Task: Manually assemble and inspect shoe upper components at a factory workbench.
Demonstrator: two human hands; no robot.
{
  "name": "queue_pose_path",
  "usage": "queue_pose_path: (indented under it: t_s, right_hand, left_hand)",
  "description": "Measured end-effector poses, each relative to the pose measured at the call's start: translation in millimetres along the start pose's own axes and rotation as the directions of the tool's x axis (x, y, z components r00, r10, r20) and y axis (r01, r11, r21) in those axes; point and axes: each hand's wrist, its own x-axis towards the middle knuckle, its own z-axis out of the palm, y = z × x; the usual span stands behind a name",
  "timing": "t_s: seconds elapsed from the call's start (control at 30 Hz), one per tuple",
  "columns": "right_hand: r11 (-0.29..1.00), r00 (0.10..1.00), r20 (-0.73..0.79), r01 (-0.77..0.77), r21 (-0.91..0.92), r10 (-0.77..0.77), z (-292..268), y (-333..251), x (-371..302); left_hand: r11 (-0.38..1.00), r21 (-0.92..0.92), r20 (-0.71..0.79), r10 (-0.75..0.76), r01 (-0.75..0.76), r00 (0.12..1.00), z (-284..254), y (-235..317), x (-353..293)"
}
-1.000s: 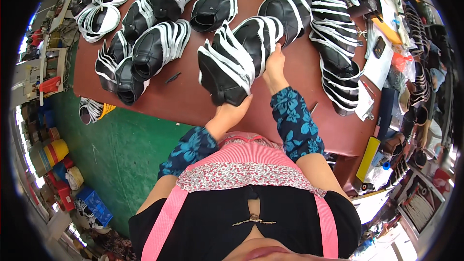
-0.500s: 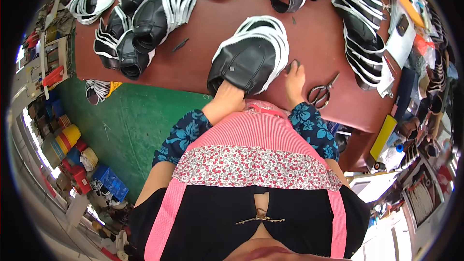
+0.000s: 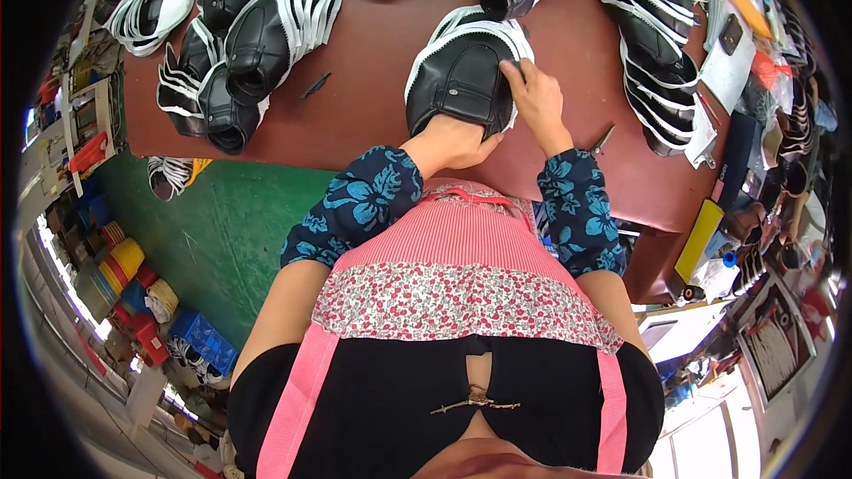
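A black shoe upper (image 3: pixel 461 71) with a white stitched edge lies on top of a few similar ones, near the table's front edge. My left hand (image 3: pixel 448 142) reaches into its opening. Those fingers are hidden inside, while the thumb stays outside, and the hand grips the upper. My right hand (image 3: pixel 540 99) is at the upper's right side, its fingers closed against the white edge. A small dark thing seems to be at those fingertips, too small to name. Right of that wrist lie scissors (image 3: pixel 604 138), largely hidden by the sleeve.
Black uppers with white edges lie in bundles at the left (image 3: pixel 257 44) and in a long row at the right (image 3: pixel 657 62) of the red-brown table (image 3: pixel 355 115). A dark scrap (image 3: pixel 315 85) lies left of centre. A phone (image 3: pixel 730 35) rests on papers at the far right.
My right hand has moved up and left from the table onto the upper's right edge. The upper has turned more upright and shifted slightly right, with my left hand still in its opening.
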Motion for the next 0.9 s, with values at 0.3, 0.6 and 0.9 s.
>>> queue_pose_path:
  t_s: [0.3,0.6,0.9]
  right_hand:
    - [0.978,0.996,-0.041,0.07,-0.194,-0.079,-11,25,47]
    - [0.845,0.957,-0.033,-0.239,0.478,0.289,-22,31,-41]
    - [1.0,1.0,-0.005,0.015,0.005,-0.015,7,-6,-22]
  left_hand:
    - [0.996,0.003,-0.067,0.092,-0.092,0.993,2,-5,4]
    - [0.974,-0.163,-0.13,-0.179,0.157,0.975,-23,16,-22]
    - [0.987,0.119,-0.15,-0.092,0.111,0.984,-4,21,-24]
